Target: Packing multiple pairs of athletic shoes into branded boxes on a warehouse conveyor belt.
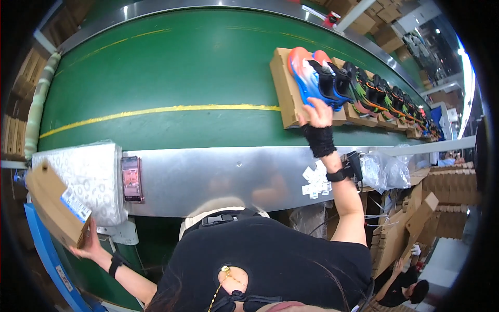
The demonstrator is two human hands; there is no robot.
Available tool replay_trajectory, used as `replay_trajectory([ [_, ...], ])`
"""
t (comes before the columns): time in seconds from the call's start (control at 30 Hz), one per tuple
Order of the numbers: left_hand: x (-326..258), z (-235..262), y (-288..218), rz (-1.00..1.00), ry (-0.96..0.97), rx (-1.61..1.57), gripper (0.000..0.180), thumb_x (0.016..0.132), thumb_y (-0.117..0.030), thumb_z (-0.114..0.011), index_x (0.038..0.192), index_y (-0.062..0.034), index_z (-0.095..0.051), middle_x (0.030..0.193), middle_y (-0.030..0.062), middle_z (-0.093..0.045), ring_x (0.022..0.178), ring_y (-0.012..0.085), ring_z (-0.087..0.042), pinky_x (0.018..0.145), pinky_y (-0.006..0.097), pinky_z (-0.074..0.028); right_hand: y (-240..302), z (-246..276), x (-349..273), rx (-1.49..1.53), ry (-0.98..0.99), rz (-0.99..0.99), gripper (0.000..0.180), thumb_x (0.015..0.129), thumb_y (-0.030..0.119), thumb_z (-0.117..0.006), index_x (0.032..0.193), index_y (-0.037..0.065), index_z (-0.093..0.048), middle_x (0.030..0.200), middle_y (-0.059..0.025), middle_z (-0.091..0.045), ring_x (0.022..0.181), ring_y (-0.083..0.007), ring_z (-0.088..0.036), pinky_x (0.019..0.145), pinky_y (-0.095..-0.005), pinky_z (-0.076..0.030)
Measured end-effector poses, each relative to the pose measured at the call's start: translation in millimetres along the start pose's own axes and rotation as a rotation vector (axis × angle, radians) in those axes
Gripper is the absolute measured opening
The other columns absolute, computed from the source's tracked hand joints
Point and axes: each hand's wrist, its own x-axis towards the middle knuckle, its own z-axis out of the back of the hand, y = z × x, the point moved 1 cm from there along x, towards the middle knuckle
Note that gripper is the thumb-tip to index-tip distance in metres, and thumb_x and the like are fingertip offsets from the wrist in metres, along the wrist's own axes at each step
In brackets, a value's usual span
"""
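My left hand (pixel 89 243) grips the lower end of a brown cardboard shoebox (pixel 54 200), which is tilted and has a blue-and-white label. Out over the green conveyor belt (pixel 208 78), my right hand (pixel 318 114) is at the near side of a pair of blue, white and orange sneakers (pixel 312 78). Its fingers are apart; whether they touch the shoe or the box beneath is hard to tell. Those sneakers rest on a flat cardboard box (pixel 284 99). A black fuzzy band covers my right wrist.
A row of black, green and orange sneakers (pixel 384 96) on boxes runs along the belt to the right. On the metal ledge (pixel 208 171) are a phone (pixel 132 179), white paper slips (pixel 316 180) and a stack of patterned wrapping sheets (pixel 78 177). Another person (pixel 403 286) handles cardboard at lower right.
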Motion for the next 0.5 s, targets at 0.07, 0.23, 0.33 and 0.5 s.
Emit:
replay_trajectory([
  [0.07,-9,18,7,0.087,-0.276,-0.116,0.098,0.066,-0.058,-0.055,0.135,-0.0173,0.002,0.137,0.0213,-0.008,0.123,0.0422,-0.019,0.089,0.065,-0.02,-33,12,6,-0.142,-0.039,-0.038,0.025,0.059,0.021,-0.069,0.08,0.011,-0.058,0.101,-0.0068,-0.053,0.093,-0.0244,-0.049,0.075,-0.0389,-0.035],
  [0.23,-21,30,54,0.299,-0.16,-0.077,0.093,0.07,-0.038,-0.065,0.135,-0.0143,-0.002,0.135,0.0196,-0.022,0.12,0.0383,-0.03,0.094,0.055,-0.026,-120,1,30,-0.269,0.343,-0.523,0.038,0.07,0.041,-0.061,0.085,0.006,-0.061,0.09,-0.0132,-0.06,0.088,-0.0256,-0.055,0.076,-0.0381,-0.038],
  [0.33,-32,16,93,0.441,-0.044,-0.031,0.072,0.073,-0.034,-0.062,0.127,-0.0046,-0.024,0.125,0.0181,-0.037,0.113,0.0319,-0.04,0.092,0.047,-0.033,-171,-27,48,-0.121,0.715,-0.542,0.051,0.067,0.042,-0.06,0.094,-0.001,-0.058,0.095,-0.0184,-0.059,0.089,-0.0322,-0.056,0.077,-0.0371,-0.043],
  [0.5,-50,-7,145,0.598,0.118,0.136,0.048,0.077,-0.033,-0.058,0.109,-0.0018,-0.042,0.107,0.0139,-0.049,0.098,0.0269,-0.048,0.082,0.043,-0.04,-164,-25,85,-0.137,0.795,-0.342,0.043,0.061,0.03,-0.067,0.098,0.01,-0.059,0.107,-0.0162,-0.054,0.094,-0.0319,-0.053,0.079,-0.0371,-0.044],
])
